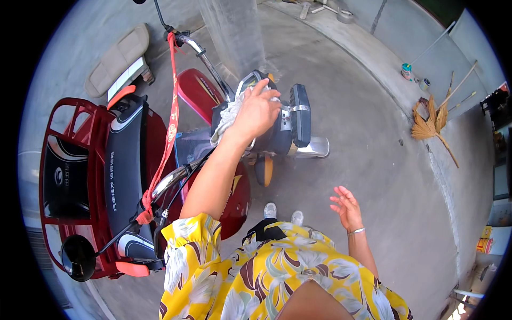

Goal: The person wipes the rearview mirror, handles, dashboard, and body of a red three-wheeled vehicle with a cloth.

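Observation:
A red motor tricycle (198, 96) stands on my left. My left hand (256, 114) reaches over its front and holds a crumpled whitish cloth (228, 116) against the dark part around the headlight. Some of the cloth lies under my palm and is hidden. Just right of that hand is a dark plate (300, 114) on a metal bracket, above the shiny front mudguard (314, 148). My right hand (348, 209) hangs in the air over the floor with its fingers apart and nothing in it; a bracelet circles the wrist.
A red ribbon (172, 122) is tied between the chrome handlebars. The round mirror (78, 257) sticks out at the lower left. A concrete pillar (232, 37) rises beyond the tricycle. Straw brooms (426, 125) and cans (407, 71) lie by the right wall. A beige seat back (118, 61) leans at the far left.

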Tool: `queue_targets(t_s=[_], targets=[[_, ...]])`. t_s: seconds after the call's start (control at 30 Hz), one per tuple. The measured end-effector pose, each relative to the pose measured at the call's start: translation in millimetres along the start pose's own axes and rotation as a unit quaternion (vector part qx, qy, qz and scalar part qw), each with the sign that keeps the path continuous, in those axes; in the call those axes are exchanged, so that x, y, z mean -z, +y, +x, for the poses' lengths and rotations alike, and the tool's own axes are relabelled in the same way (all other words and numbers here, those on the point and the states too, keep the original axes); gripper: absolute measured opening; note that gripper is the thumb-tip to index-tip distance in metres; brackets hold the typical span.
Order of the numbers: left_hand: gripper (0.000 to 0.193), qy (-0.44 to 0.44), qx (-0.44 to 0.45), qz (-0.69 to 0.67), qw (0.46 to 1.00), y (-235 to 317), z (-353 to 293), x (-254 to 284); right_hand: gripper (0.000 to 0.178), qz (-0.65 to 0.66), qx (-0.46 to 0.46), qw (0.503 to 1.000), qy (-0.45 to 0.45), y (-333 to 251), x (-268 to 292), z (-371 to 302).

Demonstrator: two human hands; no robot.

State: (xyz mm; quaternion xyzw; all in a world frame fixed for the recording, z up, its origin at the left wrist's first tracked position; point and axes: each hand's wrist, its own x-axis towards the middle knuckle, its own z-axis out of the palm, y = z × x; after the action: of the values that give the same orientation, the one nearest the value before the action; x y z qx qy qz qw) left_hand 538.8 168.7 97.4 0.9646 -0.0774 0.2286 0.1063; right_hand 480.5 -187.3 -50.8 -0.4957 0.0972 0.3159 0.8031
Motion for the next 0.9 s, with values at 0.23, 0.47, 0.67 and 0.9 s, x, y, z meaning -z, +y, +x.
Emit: queue_targets(t_s=[0.23,0.47,0.67,0.9], targets=[[0.05,0.061,0.135,-0.148,0.978,-10,-28,-15,0.035,0.015,-0.008,1.0,0.001,9,13,-1],[0.033,0.088,0.153,-0.117,0.977,34,-88,2,0.036,-0.015,-0.032,0.999,-0.013,12,4,6],[0.028,0.157,0.096,-0.094,0.978,26,-124,-4,0.036,-0.03,-0.035,0.999,-0.016,7,-4,8],[0.016,0.232,0.261,-0.325,0.879,18,-91,18,0.041,-0.118,0.014,0.989,-0.086,-22,-51,5]])
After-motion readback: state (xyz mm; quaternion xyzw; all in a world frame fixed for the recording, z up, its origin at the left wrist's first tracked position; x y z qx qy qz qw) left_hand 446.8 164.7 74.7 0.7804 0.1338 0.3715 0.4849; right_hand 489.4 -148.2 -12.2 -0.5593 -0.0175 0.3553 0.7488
